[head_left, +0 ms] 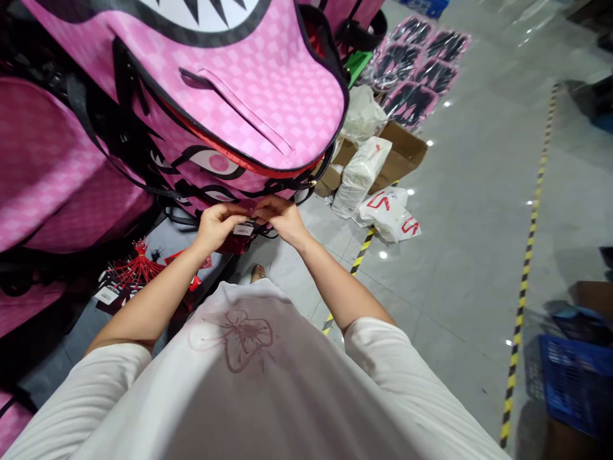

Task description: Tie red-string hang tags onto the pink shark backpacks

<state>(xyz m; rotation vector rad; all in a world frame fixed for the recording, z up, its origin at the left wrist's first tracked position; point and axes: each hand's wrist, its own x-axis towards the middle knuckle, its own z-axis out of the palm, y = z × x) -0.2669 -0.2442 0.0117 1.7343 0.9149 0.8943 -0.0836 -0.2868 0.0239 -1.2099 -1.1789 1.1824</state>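
Observation:
A large pink checkered bag (282,83) with black trim and cartoon eyes leans before me. At its lower edge, my left hand (218,225) and my right hand (283,218) meet with closed, pinching fingers. A hang tag (244,229) with a white label dangles between them, its top at my fingertips. The tag's string is too small to make out there. Left of my left forearm lies a bunch of red tag strings (140,265), with dark tags and a white label (106,294) beside it.
More pink bags (71,166) crowd the left side. To the right are an open cardboard box (400,156), white plastic bags (390,214) and several plastic-wrapped pink-and-black items (412,102). Yellow-black tape (527,255) crosses the grey floor, with a blue crate (575,383) beyond.

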